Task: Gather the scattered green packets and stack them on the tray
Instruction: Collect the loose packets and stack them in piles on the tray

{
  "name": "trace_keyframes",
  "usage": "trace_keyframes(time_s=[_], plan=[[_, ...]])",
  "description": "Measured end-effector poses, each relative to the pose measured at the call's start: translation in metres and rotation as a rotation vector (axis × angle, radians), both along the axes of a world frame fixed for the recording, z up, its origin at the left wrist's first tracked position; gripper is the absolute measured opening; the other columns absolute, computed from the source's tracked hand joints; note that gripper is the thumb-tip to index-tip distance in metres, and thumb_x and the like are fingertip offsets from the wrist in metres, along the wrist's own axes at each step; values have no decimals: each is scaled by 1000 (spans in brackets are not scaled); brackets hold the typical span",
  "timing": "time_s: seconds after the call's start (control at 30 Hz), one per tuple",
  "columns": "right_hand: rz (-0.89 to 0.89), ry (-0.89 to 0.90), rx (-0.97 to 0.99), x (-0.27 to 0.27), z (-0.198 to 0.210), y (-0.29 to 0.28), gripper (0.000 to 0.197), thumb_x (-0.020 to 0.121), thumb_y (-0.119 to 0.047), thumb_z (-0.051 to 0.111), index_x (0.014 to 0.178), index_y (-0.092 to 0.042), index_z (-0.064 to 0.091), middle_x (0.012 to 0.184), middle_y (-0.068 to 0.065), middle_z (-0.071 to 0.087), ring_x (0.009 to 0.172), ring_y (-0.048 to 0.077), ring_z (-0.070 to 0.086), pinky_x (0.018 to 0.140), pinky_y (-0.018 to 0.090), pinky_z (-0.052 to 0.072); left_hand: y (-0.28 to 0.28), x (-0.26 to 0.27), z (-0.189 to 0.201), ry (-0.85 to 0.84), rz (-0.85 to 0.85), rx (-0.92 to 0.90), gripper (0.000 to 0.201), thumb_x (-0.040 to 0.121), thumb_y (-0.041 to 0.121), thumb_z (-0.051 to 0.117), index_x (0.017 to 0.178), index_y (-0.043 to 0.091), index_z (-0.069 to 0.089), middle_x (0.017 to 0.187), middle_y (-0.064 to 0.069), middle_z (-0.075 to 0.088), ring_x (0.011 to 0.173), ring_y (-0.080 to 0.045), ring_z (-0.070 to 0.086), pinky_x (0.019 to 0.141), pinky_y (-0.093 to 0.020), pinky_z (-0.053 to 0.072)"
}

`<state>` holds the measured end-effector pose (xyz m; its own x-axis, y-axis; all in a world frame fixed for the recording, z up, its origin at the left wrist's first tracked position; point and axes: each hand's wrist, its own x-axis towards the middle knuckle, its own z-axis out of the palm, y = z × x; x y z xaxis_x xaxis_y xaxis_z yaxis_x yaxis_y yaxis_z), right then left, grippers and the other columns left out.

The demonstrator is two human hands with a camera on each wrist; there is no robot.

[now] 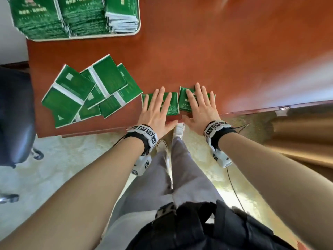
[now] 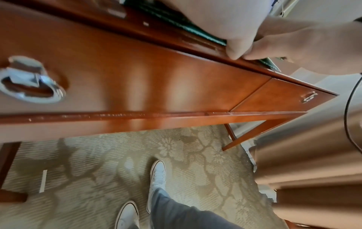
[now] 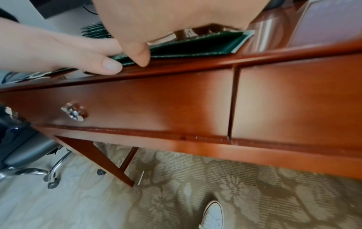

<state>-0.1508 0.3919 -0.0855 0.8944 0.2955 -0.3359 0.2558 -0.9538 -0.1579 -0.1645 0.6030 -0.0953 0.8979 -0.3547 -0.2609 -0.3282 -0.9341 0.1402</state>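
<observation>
Reddish polished wooden surface (image 1: pixel 198 56) carries it all: at its far left corner a pale tray (image 1: pixel 137 24) already holds stacked green foil packets (image 1: pixel 75 15); near the left edge a loose heap of packets (image 1: pixel 90 91) remains; at the near edge, left hand (image 1: pixel 155 112) and right hand (image 1: pixel 200 109), fingers straight, each press one flat packet.

Left wrist view: left hand (image 2: pixel 225 23) and right hand (image 2: pixel 305 45) thumb-to-thumb at a reddish wooden desk's (image 2: pixel 156 80) front edge over dark green packets (image 2: pixel 172 20); drawer fronts with metal ring pulls (image 2: pixel 31 83); patterned carpet (image 2: pixel 98 170); white sneakers (image 2: pixel 157 173); tan curtain (image 2: pixel 313 162).
</observation>
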Motion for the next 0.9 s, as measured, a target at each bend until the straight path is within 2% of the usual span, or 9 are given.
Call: trace_keyframes(time_s=[0.07, 0.13, 0.23, 0.33, 0.5, 0.57, 0.63, 0.77, 0.9], plan=[[18, -35, 9, -16, -5, -2, 91, 86, -61, 43, 159, -15, 13, 166, 18, 0, 152, 39, 5, 121, 60, 7, -4, -13, -1, -10, -6, 8, 100, 86, 79, 24, 160, 16, 2, 167, -11, -8, 155, -29, -2, 123, -54, 7], [33, -61, 6, -28, -7, -4, 93, 84, -58, 54, 158, -15, 16, 166, 16, 2, 153, 38, 6, 121, 60, 7, -6, -24, -3, -19, -24, 49, 103, 86, 71, 44, 160, 15, -1, 167, -12, -10, 154, -29, -3, 124, -54, 6], [40, -96, -11, -38, -11, -7, 93, 77, -27, 72, 155, -15, 22, 166, 15, 5, 152, 38, 9, 122, 59, 8, -8, -38, -9, -33, -6, 71, 113, 81, 29, 74, 160, 17, -5, 167, -10, -10, 154, -28, -3, 124, -51, 5], [40, -127, -24, -48, -11, -8, 91, 73, -5, 71, 153, -15, 28, 166, 14, 9, 152, 38, 12, 122, 58, 9, -11, -53, -8, -73, 50, 51, 109, 78, 1, 72, 159, 22, 2, 168, -3, -4, 154, -25, 4, 125, -47, 8], [37, -27, -4, -59, 9, -10, 77, 83, 2, 58, 152, -18, 31, 165, 9, 15, 151, 34, 14, 122, 56, 11, -13, -60, 20, 15, 99, 21, 82, 88, -5, 59, 156, 25, 26, 167, 4, 13, 152, -22, 16, 121, -46, 20], [43, 90, -15, -58, 39, -13, 66, 91, -1, 52, 151, -19, 32, 161, 9, 27, 147, 32, 26, 119, 51, 23, -15, -56, 44, 88, 77, 37, 74, 90, -7, 54, 153, 26, 33, 163, 4, 25, 148, -22, 26, 116, -45, 28], [49, 155, -40, -49, 77, -14, 56, 92, 2, 48, 144, -15, 38, 142, 11, 50, 127, 33, 49, 102, 47, 41, -16, -46, 79, 139, 53, 73, 72, 89, -8, 51, 151, 25, 37, 156, 2, 39, 141, -23, 37, 110, -44, 35], [92, 32, -57, -21, 162, -2, 53, 86, 7, 44, 135, -13, 44, 122, 11, 60, 115, 33, 56, 105, 47, 39, -8, -16, 166, 62, 141, 111, 68, 87, -5, 52, 147, 25, 41, 152, 0, 42, 132, -28, 47, 106, -46, 41], [126, -188, -7, 5, 252, 15, 48, 88, 4, 47, 132, -13, 47, 116, 11, 60, 107, 34, 59, 88, 43, 44, 6, 8, 260, -155, 215, 118, 65, 90, -1, 53, 148, 25, 41, 150, -3, 44, 132, -30, 48, 103, -50, 44]])
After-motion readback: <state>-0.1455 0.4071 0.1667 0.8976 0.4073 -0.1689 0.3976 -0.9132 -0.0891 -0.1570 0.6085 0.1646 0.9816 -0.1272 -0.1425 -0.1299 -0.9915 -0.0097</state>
